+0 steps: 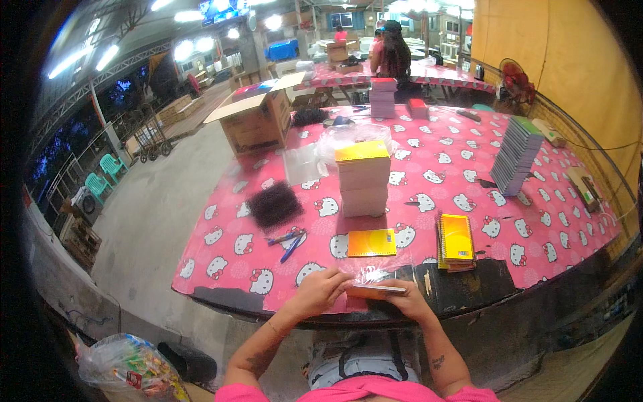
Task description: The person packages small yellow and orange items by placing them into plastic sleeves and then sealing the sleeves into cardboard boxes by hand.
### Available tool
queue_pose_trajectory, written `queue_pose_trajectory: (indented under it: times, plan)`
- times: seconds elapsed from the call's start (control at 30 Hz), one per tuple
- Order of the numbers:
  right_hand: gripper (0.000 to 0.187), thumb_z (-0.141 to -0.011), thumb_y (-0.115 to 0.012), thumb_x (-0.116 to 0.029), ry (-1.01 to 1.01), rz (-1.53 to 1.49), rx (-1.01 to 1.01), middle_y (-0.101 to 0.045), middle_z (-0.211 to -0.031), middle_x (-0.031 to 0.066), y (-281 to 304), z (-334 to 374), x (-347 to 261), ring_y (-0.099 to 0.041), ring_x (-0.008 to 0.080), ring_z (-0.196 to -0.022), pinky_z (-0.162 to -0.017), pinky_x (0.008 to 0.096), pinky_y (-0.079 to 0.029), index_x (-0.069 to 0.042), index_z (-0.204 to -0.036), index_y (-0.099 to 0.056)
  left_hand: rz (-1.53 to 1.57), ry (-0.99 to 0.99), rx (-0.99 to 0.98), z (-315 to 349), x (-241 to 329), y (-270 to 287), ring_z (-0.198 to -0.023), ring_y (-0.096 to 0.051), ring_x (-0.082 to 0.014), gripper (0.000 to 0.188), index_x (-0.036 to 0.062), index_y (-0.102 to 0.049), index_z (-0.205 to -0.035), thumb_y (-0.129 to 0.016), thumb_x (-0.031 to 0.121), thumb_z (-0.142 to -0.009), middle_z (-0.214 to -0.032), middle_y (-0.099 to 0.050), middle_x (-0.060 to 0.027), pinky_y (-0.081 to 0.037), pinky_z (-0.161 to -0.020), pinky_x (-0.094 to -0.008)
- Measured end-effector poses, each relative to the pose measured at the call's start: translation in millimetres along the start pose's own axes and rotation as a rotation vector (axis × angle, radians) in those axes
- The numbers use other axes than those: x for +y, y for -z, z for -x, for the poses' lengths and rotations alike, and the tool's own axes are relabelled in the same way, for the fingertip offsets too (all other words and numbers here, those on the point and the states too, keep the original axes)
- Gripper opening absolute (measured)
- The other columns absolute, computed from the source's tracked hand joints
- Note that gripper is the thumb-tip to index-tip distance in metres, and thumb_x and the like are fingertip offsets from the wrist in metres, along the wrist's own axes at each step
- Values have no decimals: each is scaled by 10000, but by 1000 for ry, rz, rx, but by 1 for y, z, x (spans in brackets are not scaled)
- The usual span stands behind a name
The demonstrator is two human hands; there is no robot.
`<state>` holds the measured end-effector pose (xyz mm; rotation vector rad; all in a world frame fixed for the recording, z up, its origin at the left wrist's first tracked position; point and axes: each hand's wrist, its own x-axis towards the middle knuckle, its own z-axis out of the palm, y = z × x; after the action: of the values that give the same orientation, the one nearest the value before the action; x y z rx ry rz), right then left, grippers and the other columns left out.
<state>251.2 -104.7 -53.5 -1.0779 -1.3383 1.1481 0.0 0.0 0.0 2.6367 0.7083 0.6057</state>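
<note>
My right hand grips a thin notebook by its right end, tilted at the table's near edge, its page edges toward me. At its left end, my left hand has its fingers pinched together; what lies between them, if anything, is too small to make out. Just beyond my hands a yellow-orange spiral notebook lies flat. To its right sits a low pile of yellow spiral notebooks. A tall stack of yellow-topped notebooks rises behind.
Pens and a pile of black binding coils lie on the left of the pink cloth. Clear plastic and an open carton are farther back. A leaning notebook stack stands right. A person is beyond.
</note>
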Motion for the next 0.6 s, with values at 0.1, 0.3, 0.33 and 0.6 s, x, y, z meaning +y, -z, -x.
queue_pose_trajectory:
  times: [0.1, 0.3, 0.33, 0.6]
  plan:
    - [310, -894, -644, 30, 5, 38, 13, -708, -1129, 57, 10, -1, -4, -623, 119, -1051, -949, 272, -478, -14, -1199, -674, 1, -37, 20, -11, -2, -8, -848, -645, -292, 284, 107, -630, -1118, -688, 282, -902, -1046, -622, -123, -521, -676, -399]
    - [288, -897, -659, 10, 6, 10, 44, -705, -1103, 35, 1, 8, 2, -624, 110, -1025, -922, 270, -488, -12, -1183, -679, -69, -54, 58, -5, 3, -10, -1016, -590, -315, 322, 103, -611, -1127, -677, 324, -901, -1124, -597, -116, -421, -886, -489]
    - [284, -899, -659, 6, -38, -24, 70, -703, -1095, 28, -2, 10, 4, -622, 106, -1015, -915, 268, -489, -13, -1182, -680, -153, -51, 106, -6, 9, -11, -1114, -558, -323, 378, 99, -591, -1183, -671, 338, -900, -1180, -582, -121, -359, -972, -539]
    - [278, -902, -678, -37, -30, -129, 250, -691, -1048, 21, -18, 8, -12, -600, 85, -973, -886, 259, -483, -15, -1179, -679, -612, -63, 162, 44, 42, -93, -1526, 17, -338, 888, -23, -203, -1532, -391, 630, -961, -1631, -104, -200, 128, -1138, -633]
